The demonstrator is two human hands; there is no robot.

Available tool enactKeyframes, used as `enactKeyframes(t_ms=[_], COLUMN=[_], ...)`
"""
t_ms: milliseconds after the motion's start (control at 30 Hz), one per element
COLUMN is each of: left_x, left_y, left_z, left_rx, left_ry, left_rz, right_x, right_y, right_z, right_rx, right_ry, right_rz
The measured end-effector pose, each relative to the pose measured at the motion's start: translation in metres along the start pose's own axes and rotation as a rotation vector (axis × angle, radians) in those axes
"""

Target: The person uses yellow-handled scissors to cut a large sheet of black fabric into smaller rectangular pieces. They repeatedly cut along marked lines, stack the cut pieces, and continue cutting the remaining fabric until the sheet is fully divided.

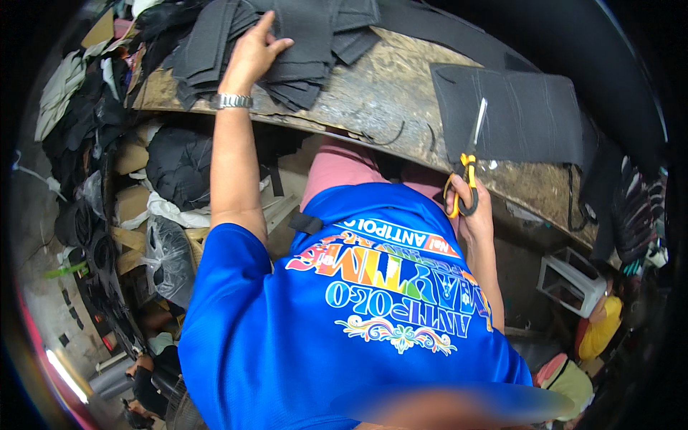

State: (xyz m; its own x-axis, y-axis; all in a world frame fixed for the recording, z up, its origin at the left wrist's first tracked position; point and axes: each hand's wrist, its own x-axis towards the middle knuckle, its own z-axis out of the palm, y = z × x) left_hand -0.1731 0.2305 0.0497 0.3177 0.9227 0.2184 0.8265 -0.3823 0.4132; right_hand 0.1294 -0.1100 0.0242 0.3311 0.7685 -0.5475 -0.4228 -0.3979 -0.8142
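My left hand (256, 53), with a metal watch (233, 101) on its wrist, rests on a pile of dark grey cut fabric pieces (304, 44) at the far left of the worktable (390, 86). Its index finger and thumb are spread, and nothing is held in it. In my right hand (474, 203), at the table's near edge, are scissors (469, 159) with yellow and black handles. Their blades point away from me and look nearly closed. Beneath and beyond the blades lies a flat dark grey fabric sheet (530, 115) with faint pale lines.
A long dark fabric strip (444, 30) runs along the table's far side. Dark scraps and bags (172, 247) crowd the left side. A grey plastic stool (571, 281) stands at the lower right, near a person in yellow (602, 328). Another person (154, 380) shows at the lower left.
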Motion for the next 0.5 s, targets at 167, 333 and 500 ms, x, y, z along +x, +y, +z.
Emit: enactKeyframes(t_ms=[167,333,500], left_x=[-0.013,-0.068,-0.106], left_y=[0.052,0.131,0.18], left_z=[-0.006,0.056,0.124], left_rx=[-0.058,-0.963,-1.096], left_ry=[0.426,-0.597,-0.677], left_rz=[0.214,0.204,0.07], right_x=[-0.002,-0.006,-0.01], right_y=[0.003,0.012,0.025], right_z=[-0.011,-0.037,-0.054], right_rx=[-0.01,0.087,0.232], right_ry=[-0.003,0.11,0.04], right_rz=[-0.019,0.048,0.208])
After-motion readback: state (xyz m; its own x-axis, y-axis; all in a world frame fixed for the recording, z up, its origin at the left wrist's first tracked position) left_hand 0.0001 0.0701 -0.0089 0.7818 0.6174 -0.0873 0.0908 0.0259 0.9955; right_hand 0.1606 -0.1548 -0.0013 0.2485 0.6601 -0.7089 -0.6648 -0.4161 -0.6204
